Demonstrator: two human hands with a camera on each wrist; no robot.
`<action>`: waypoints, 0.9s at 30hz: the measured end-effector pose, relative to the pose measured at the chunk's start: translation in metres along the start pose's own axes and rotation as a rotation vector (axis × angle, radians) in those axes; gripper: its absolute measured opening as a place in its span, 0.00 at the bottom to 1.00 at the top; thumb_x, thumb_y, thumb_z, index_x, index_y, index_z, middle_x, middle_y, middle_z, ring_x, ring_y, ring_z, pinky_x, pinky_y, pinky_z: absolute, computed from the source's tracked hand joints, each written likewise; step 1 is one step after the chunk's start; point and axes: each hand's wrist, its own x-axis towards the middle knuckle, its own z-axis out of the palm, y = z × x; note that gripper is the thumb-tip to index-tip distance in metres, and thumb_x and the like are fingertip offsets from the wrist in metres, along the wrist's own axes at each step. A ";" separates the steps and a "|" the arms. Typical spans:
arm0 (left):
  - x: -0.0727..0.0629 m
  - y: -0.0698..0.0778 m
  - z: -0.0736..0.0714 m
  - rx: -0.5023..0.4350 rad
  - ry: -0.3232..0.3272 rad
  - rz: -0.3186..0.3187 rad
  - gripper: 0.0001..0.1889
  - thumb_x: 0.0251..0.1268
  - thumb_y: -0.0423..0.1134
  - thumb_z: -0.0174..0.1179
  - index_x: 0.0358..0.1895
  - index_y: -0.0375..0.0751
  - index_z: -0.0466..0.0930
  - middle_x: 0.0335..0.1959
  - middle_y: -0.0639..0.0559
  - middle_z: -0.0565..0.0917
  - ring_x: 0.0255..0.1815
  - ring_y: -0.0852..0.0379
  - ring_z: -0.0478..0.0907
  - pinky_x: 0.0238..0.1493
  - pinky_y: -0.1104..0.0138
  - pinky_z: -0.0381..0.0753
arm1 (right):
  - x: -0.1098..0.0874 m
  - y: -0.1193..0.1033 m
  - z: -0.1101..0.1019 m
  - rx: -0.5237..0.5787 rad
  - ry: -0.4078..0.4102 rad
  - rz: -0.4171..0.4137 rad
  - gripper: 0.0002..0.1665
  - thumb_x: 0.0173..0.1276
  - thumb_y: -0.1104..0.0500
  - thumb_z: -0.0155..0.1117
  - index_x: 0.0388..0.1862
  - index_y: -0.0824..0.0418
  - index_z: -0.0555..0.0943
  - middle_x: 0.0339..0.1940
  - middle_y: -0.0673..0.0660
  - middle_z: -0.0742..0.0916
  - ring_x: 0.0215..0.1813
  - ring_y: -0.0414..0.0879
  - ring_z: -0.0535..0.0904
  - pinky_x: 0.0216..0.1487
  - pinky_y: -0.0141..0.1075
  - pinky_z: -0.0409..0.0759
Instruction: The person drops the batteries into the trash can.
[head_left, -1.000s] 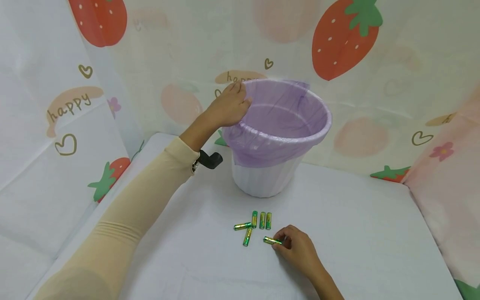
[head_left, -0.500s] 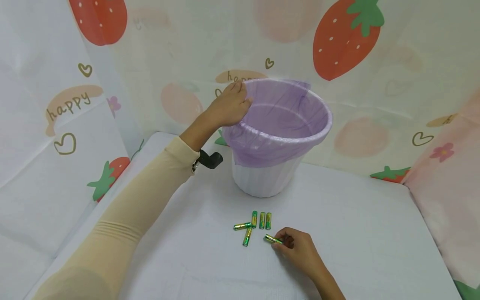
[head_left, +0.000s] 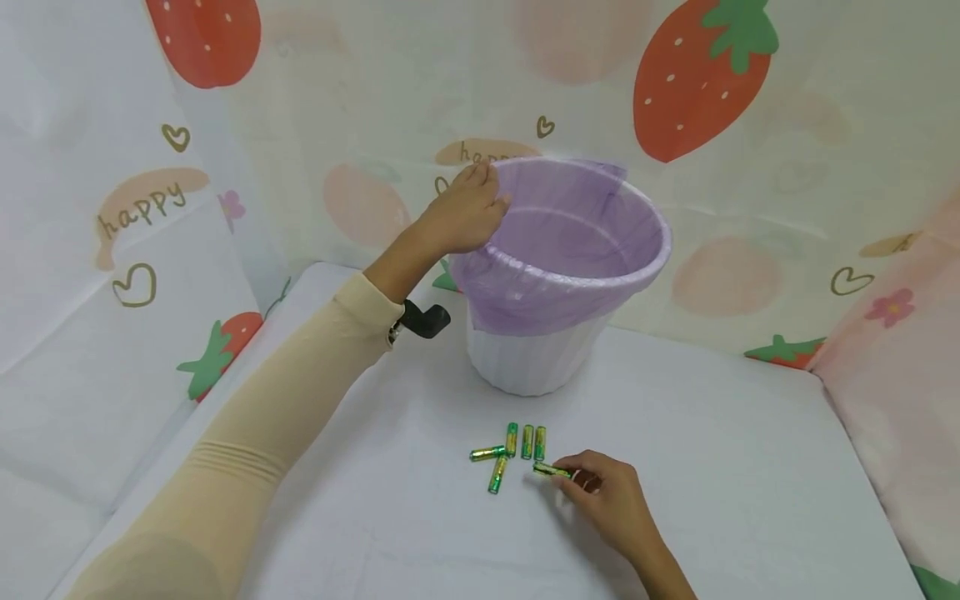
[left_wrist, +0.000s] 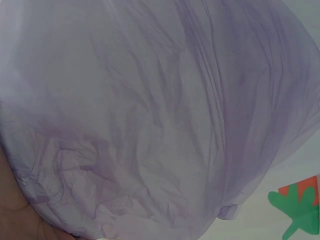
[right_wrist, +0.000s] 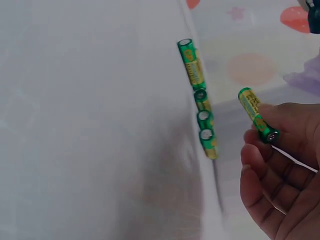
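Note:
A white trash can (head_left: pixel 540 358) stands on the table with a purple bag (head_left: pixel 525 308) folded over its rim. My left hand (head_left: pixel 468 212) grips the rim and bag at the left side; its fingertips are partly hidden. In the left wrist view the crinkled bag (left_wrist: pixel 150 125) fills most of the picture. My right hand (head_left: pixel 611 500) pinches a green and gold battery (right_wrist: pixel 255 112) between thumb and fingers, slightly above the table. Several similar batteries (head_left: pixel 527 442) lie in a loose group in front of the can, just left of the held one.
A white cloth covers the table (head_left: pixel 712 467). A strawberry-print curtain (head_left: pixel 585 83) hangs close behind the trash can and along both sides. A black wrist mount (head_left: pixel 426 321) juts out below my left wrist.
My right hand has lifted the battery a little off the table and shifted slightly to the right. The left hand stays on the rim.

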 end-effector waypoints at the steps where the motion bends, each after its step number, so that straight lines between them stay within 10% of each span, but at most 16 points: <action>1: -0.001 0.000 0.000 -0.002 0.001 -0.002 0.34 0.85 0.48 0.27 0.78 0.22 0.38 0.82 0.32 0.37 0.83 0.41 0.31 0.81 0.61 0.29 | 0.000 -0.001 -0.002 0.008 0.013 -0.010 0.12 0.59 0.66 0.78 0.38 0.51 0.89 0.27 0.41 0.86 0.27 0.36 0.79 0.28 0.31 0.81; 27: 0.002 0.001 0.001 0.020 -0.002 0.006 0.34 0.85 0.48 0.27 0.78 0.22 0.38 0.82 0.31 0.38 0.83 0.41 0.32 0.81 0.61 0.29 | 0.020 -0.058 -0.079 0.104 0.103 -0.249 0.16 0.62 0.70 0.74 0.45 0.54 0.88 0.38 0.50 0.90 0.30 0.43 0.84 0.34 0.30 0.82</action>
